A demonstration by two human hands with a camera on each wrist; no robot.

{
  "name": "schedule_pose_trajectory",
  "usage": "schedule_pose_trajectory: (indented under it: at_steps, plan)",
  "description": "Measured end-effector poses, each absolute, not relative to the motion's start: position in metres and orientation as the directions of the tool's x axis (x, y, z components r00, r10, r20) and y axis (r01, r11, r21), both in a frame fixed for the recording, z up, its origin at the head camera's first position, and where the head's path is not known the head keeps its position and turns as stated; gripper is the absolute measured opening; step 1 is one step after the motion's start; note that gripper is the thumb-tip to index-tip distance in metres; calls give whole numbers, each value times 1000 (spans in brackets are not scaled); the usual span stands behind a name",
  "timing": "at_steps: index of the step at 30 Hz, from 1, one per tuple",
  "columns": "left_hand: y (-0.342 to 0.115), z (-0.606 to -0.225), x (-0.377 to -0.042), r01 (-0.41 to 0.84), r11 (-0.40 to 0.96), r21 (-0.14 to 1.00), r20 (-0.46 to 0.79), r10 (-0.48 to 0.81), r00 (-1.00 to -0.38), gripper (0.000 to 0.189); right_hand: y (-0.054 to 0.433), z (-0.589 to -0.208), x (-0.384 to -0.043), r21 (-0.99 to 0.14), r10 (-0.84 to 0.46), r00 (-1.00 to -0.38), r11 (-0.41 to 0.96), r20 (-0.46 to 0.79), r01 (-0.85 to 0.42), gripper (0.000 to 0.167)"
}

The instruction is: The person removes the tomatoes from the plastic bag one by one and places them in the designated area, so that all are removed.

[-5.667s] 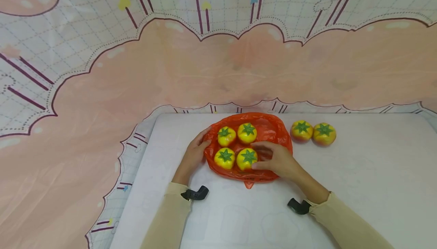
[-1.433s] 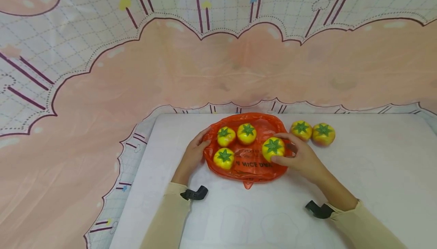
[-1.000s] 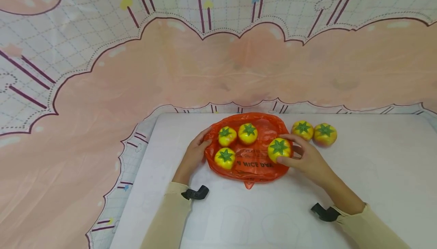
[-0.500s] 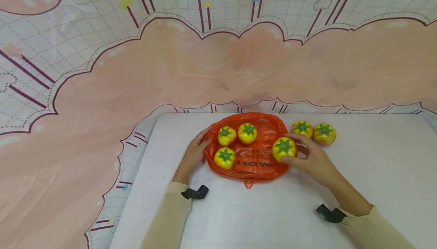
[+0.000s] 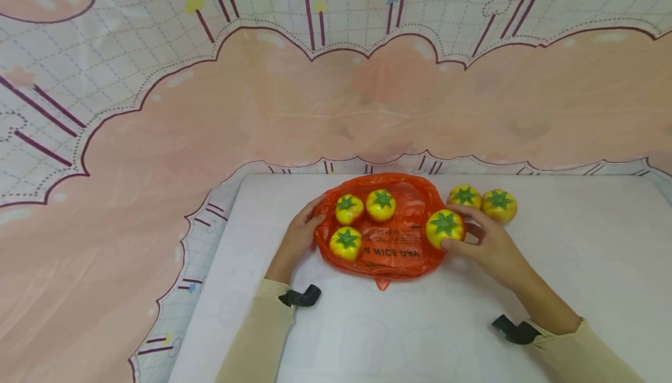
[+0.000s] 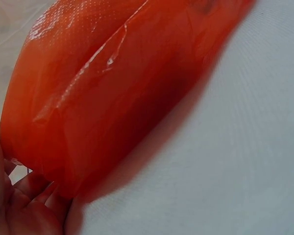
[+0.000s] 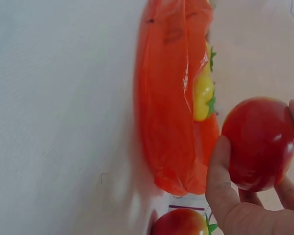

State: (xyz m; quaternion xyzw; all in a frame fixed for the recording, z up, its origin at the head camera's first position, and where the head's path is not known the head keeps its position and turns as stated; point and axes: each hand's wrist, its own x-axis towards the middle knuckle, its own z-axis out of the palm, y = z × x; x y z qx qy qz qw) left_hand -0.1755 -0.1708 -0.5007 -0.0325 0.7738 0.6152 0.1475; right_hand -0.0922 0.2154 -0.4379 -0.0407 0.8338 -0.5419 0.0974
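Observation:
A red plastic bag (image 5: pixel 391 255) lies spread open on the white table. My left hand (image 5: pixel 300 234) holds its left rim, thumb over the edge and fingers outside; in the left wrist view the bag's wall (image 6: pixel 112 98) covers part of the fingers. Three yellow toy tomatoes (image 5: pixel 345 243) with green star-shaped tops sit in the left part of the bag. Above its right rim, my right hand (image 5: pixel 488 246) holds another toy tomato (image 5: pixel 444 228) between thumb and fingers. From the right wrist, this held tomato (image 7: pixel 259 142) shows its red underside, raised off the table.
Two more toy tomatoes (image 5: pixel 499 206) sit side by side on the table, right of the bag and just behind my right hand. The table's (image 5: pixel 378 336) far edge runs close behind the bag, against a patterned cloth backdrop (image 5: pixel 336 109).
My right hand has taken the front right tomato from among those in the bag, lifted it and carried it right to the rim. The left hand stays at the bag.

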Motion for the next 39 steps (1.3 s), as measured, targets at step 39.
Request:
schedule_pose_trajectory:
  at_steps: [39]
  plan:
    - [-172, -502, -175, -246, 221, 944, -277, 127, -952, 45, 237, -440, -91, -942, -103, -992, 335, -72, 33, 59]
